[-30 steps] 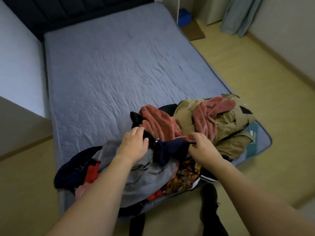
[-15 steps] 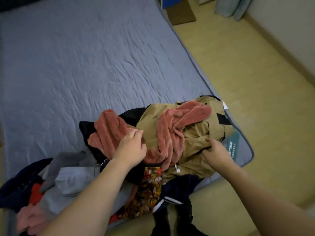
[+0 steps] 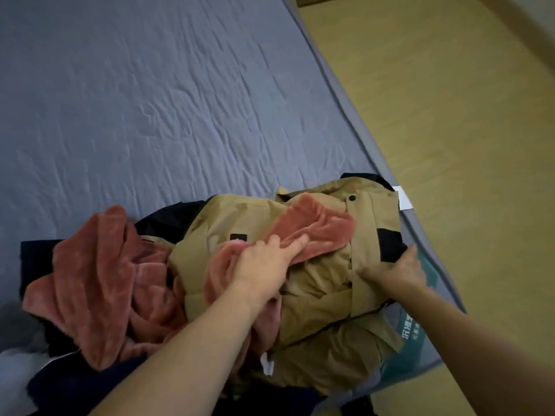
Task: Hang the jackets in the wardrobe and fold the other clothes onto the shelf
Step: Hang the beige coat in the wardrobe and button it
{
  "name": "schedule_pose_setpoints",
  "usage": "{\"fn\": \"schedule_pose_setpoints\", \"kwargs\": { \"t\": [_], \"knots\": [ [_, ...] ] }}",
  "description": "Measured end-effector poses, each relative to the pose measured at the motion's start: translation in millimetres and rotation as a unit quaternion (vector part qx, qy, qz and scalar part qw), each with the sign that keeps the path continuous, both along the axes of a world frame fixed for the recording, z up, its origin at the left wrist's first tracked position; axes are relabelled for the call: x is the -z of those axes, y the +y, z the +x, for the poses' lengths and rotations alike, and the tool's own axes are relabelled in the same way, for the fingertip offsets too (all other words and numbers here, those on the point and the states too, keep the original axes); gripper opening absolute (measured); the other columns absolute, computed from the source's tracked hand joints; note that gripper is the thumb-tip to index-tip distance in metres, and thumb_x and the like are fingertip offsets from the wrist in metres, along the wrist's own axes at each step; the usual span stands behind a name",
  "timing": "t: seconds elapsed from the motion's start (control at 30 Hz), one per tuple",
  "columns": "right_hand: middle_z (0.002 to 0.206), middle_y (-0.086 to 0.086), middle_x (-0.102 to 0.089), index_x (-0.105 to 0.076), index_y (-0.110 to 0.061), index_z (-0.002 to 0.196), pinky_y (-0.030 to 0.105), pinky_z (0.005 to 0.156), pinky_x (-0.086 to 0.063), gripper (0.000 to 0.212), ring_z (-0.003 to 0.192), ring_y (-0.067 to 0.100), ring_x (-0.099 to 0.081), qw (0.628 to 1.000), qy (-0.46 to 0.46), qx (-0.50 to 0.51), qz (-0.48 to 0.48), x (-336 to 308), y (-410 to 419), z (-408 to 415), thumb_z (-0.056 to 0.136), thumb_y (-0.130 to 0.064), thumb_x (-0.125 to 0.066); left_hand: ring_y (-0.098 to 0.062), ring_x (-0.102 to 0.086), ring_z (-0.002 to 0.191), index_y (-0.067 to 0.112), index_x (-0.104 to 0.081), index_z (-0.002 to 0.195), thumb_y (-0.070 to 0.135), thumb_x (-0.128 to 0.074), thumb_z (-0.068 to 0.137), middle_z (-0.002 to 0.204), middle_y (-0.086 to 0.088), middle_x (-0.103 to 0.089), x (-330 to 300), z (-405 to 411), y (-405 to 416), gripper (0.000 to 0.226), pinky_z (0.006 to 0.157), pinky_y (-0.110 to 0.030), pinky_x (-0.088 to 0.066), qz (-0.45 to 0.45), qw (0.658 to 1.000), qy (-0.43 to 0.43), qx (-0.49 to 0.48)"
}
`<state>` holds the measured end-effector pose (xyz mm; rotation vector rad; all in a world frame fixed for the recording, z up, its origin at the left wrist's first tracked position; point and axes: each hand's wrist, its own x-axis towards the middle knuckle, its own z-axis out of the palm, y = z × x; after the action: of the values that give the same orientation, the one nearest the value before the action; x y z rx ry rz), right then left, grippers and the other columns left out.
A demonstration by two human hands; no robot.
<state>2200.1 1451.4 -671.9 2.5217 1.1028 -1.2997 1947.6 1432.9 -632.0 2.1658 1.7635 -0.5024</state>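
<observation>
A khaki jacket [image 3: 324, 307] with black patches lies crumpled at the bed's near right corner. A salmon-pink fleece garment [image 3: 99, 283] is draped over it and spreads to the left. My left hand [image 3: 267, 259] rests on the pink fleece where it crosses the jacket, fingers curled into the fabric. My right hand [image 3: 396, 270] presses on the jacket's right side by a black patch, fingers spread and partly tucked under the cloth. Dark navy clothing [image 3: 99, 385] and a grey piece [image 3: 18, 349] lie at the lower left.
The blue-grey quilted mattress [image 3: 150, 100] stretches away to the upper left. Its right edge runs diagonally beside the yellowish wooden floor [image 3: 450, 115]. A teal printed label [image 3: 410, 328] sits at the mattress corner, and a white tag [image 3: 404, 198] sticks out by the jacket.
The view has moved closer and to the right over the khaki jacket. My left hand slid from the dark clothes onto the pink fleece. My right hand went to the jacket's right edge.
</observation>
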Motion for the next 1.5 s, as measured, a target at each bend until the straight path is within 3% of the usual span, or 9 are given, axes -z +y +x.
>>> {"fn": "schedule_pose_setpoints", "kwargs": {
  "t": [0.23,0.37,0.47,0.7,0.9,1.03,1.2,1.37,1.5],
  "knots": [
    [0.074,-0.002,-0.054,-0.052,-0.027,0.085,0.029,0.057,-0.044,0.01,0.07,0.022,-0.056,0.987,0.092,-0.061,0.118,0,20,19,0.079,-0.028,-0.06,-0.032,-0.044,0.123,0.019,-0.05,0.137,0.027,-0.035,0.095,0.138,-0.009,-0.043,-39,-104,-38,0.045,0.098,-0.048,-0.044,-0.202,0.869,0.385,-0.235],
    [0.064,-0.001,-0.061,-0.062,-0.019,0.079,0.025,0.053,-0.045,0.016,0.061,0.019,-0.059,0.944,0.26,0.109,0.173,-52,49,23,0.079,-0.003,-0.06,-0.031,-0.008,0.144,0.029,-0.012,0.15,0.063,-0.06,0.073,0.159,-0.005,-0.003,-32,-14,15,0.097,0.111,-0.061,-0.02,-0.143,0.978,0.051,-0.146],
    [0.066,-0.001,-0.07,-0.069,-0.021,0.081,0.031,0.054,-0.056,0.024,0.063,0.016,-0.068,0.891,0.381,0.145,0.201,-107,78,30,0.075,0.001,-0.065,-0.025,0.014,0.147,0.027,0.013,0.152,0.079,-0.064,0.056,0.159,0.002,0.02,-15,66,38,0.134,0.115,-0.062,-0.003,-0.236,0.964,-0.061,-0.112],
    [0.09,0.005,-0.071,-0.065,-0.016,0.104,0.031,0.066,-0.057,0.041,0.078,0.019,-0.069,0.828,0.459,0.18,0.267,-151,99,52,0.078,0.013,-0.052,-0.026,-0.031,0.136,0.029,-0.019,0.148,0.07,-0.044,0.079,0.153,0.0,-0.023,-11,70,26,0.085,0.11,-0.041,-0.028,-0.006,0.992,-0.122,-0.028],
    [0.083,0.005,-0.065,-0.064,-0.02,0.091,0.033,0.063,-0.053,0.045,0.072,0.02,-0.062,0.81,0.478,0.218,0.261,-150,98,64,0.074,0.017,-0.044,-0.028,-0.047,0.124,0.023,-0.037,0.139,0.042,-0.058,0.088,0.139,-0.006,-0.044,-6,75,-24,0.059,0.1,-0.038,-0.043,-0.134,0.952,-0.132,-0.242],
    [0.091,0.002,-0.057,-0.053,-0.021,0.102,0.03,0.058,-0.048,0.041,0.08,0.02,-0.058,0.865,0.322,0.24,0.3,-134,105,98,0.079,0.011,-0.041,-0.01,-0.062,0.088,0.028,-0.061,0.097,0.023,-0.05,0.09,0.093,0.016,-0.066,-54,111,15,0.014,0.072,-0.023,-0.047,0.079,0.871,-0.342,-0.343],
    [0.123,-0.003,-0.05,-0.03,-0.021,0.147,0.036,0.095,-0.045,0.065,0.112,0.019,-0.052,0.921,0.306,0.133,0.202,-106,78,89,0.089,-0.001,-0.054,-0.006,-0.06,0.07,0.023,-0.064,0.076,0.031,-0.052,0.081,0.073,0.01,-0.067,-144,141,89,0.015,0.069,-0.026,-0.049,0.192,0.742,-0.513,-0.387],
    [0.121,0.008,-0.067,-0.071,-0.022,0.114,0.035,0.073,-0.057,0.046,0.104,0.025,-0.067,0.767,0.594,0.239,-0.035,-119,53,58,0.08,-0.051,-0.061,-0.035,-0.069,0.099,0.004,-0.076,0.098,0.042,-0.046,0.091,0.108,-0.021,-0.07,-174,101,108,0.048,0.082,-0.048,-0.056,-0.042,0.412,-0.724,-0.552],
    [0.105,0.006,-0.073,-0.079,-0.026,0.093,0.036,0.067,-0.058,0.046,0.09,0.024,-0.072,0.724,0.639,0.256,-0.031,-146,63,27,0.067,-0.06,-0.063,-0.035,-0.069,0.099,0.011,-0.079,0.095,0.047,-0.041,0.092,0.108,-0.018,-0.071,-170,66,79,0.052,0.081,-0.048,-0.056,-0.07,0.37,-0.745,-0.551]
  ]
}}
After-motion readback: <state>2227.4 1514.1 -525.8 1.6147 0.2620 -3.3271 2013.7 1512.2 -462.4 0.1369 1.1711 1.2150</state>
